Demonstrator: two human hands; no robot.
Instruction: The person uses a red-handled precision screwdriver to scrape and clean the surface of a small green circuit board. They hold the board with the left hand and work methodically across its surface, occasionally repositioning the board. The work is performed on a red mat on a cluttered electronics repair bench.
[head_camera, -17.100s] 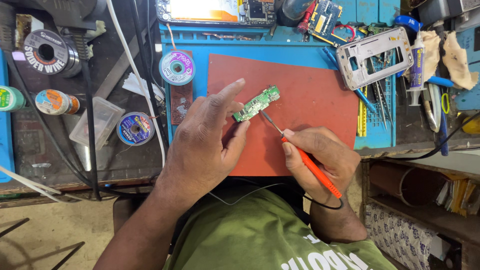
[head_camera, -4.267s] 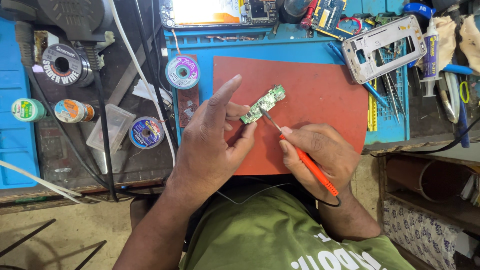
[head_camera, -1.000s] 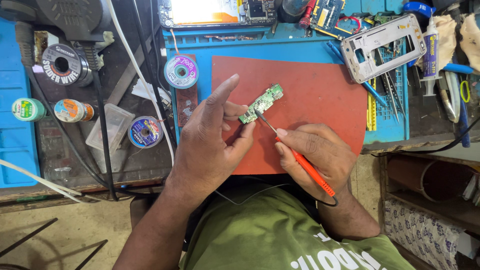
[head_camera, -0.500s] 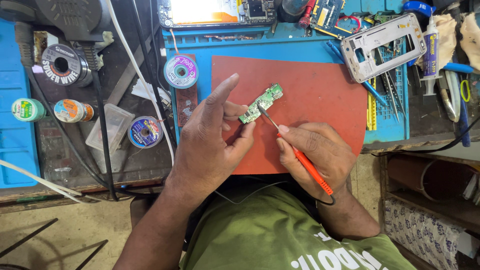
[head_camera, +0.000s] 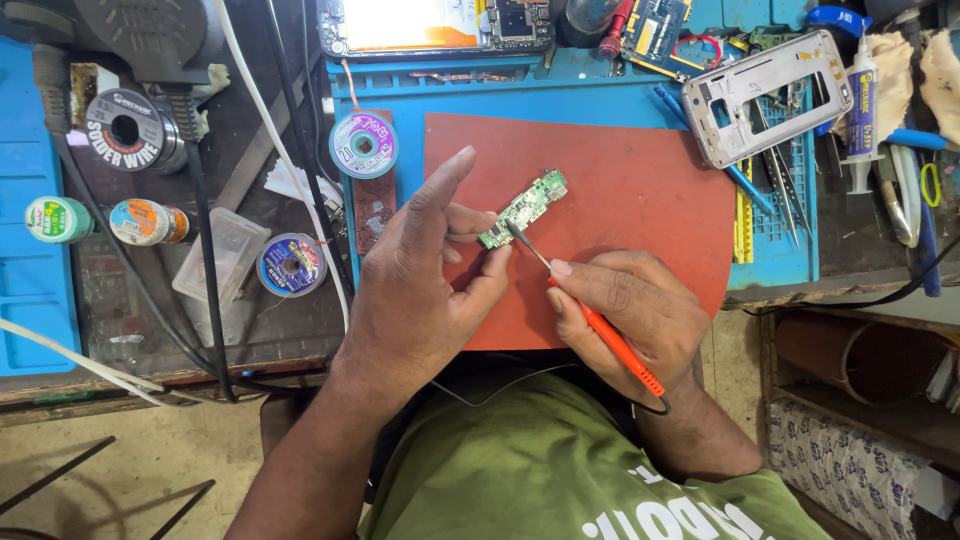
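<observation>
My left hand (head_camera: 425, 280) pinches the near end of a small green circuit board (head_camera: 528, 205) and holds it just above a red mat (head_camera: 640, 190); the index finger sticks out straight. My right hand (head_camera: 630, 310) grips an orange-handled soldering iron (head_camera: 610, 340) like a pen. Its thin metal tip (head_camera: 522, 240) touches the near part of the board. A black cord runs from the iron's back end toward my green shirt.
A blue work mat (head_camera: 560, 95) lies under the red one. A silver phone frame (head_camera: 768, 95), tweezers and a syringe tube (head_camera: 862, 100) sit at the right. Wire spools (head_camera: 363, 145), (head_camera: 292, 265), (head_camera: 128, 125) and a clear plastic box (head_camera: 222, 255) stand at the left. A lit phone screen (head_camera: 420, 22) lies at the back.
The iron's tip has shifted slightly along the board toward its near end. Both hands and the board stay in nearly the same place.
</observation>
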